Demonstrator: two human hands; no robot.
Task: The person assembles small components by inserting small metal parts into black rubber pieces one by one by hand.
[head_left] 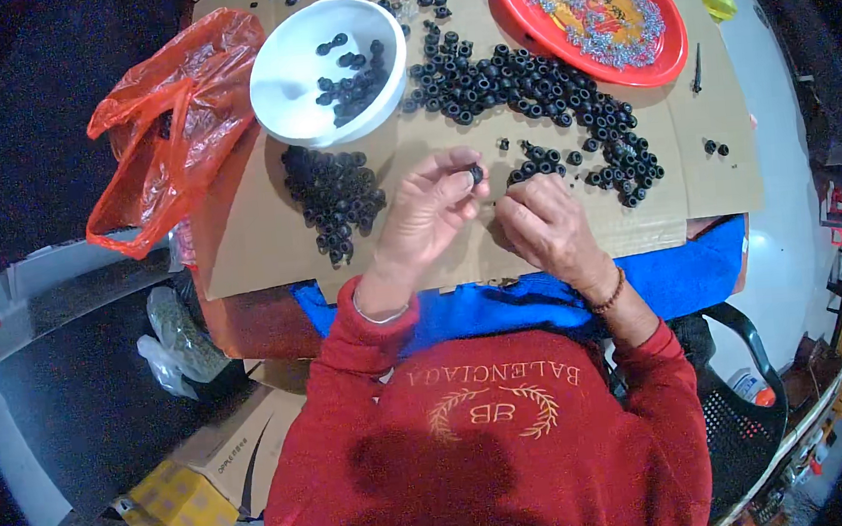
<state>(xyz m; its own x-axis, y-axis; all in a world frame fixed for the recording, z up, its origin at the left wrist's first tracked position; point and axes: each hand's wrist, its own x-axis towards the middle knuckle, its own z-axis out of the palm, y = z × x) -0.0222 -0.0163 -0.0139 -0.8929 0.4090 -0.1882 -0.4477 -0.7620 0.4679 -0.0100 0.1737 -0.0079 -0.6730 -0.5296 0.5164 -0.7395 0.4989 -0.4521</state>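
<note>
Above near middle of cardboard [420, 253]: left hand [431, 206] pinches one black piece [476, 174] between thumb and finger; right hand [548, 221] curled beside black cluster [537, 163], fingertips hidden, cannot tell if gripping. One white bowl [276, 86] far left; one red plate [515, 20] far right, cut off at view's far edge; one red bag [182, 114] left. Heaped pieces [332, 196] overlap, too many to count.

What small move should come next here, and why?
Perhaps the right hand should take one part from the small cluster by its fingers: the left hand already pinches a black part, and the cluster is close. Whether the right fingers hold anything is hidden.
</note>
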